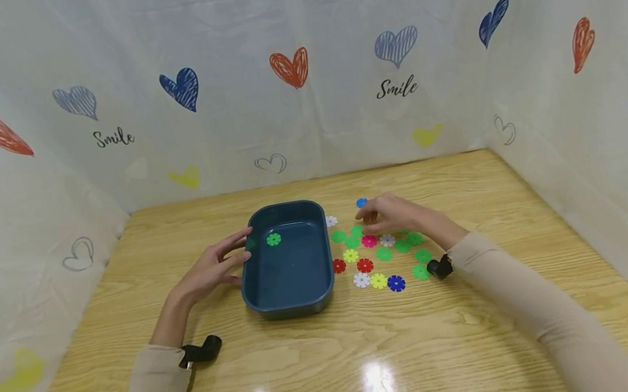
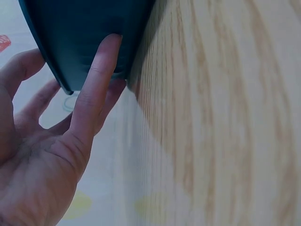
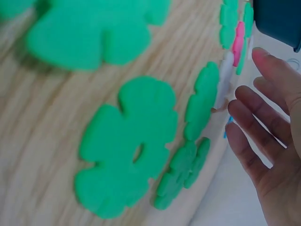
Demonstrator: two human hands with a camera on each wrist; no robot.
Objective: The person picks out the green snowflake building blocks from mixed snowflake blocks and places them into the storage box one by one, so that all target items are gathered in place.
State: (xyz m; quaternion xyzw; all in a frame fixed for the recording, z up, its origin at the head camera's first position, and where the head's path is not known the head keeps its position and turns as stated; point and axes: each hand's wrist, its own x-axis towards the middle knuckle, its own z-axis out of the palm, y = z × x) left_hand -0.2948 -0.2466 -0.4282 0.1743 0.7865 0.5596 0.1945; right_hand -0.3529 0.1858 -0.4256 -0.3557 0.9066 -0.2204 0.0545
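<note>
A dark teal rectangular tray (image 1: 293,312) stands on the table with one green notched plastic disc (image 1: 274,239) inside it. My left hand (image 1: 210,270) is at the tray's left side, with extended fingers touching its rim and outer wall; in the left wrist view one long finger (image 2: 96,75) lies along the wall. To the tray's right, my right hand (image 1: 389,214) hovers over scattered discs, fingers loosely bent and nothing between them. Below it lie a pink disc (image 1: 369,241), a white disc (image 1: 387,240) and several green discs (image 3: 129,146). A blue disc (image 1: 362,202) shows just beyond the fingers.
Nearer the front lie a yellow disc (image 1: 379,280), a dark blue disc (image 1: 396,283) and a red disc (image 1: 365,265). The wooden table (image 1: 296,381) is bounded at the back and sides by a white curtain (image 1: 228,29) printed with hearts. Each wrist carries a black camera.
</note>
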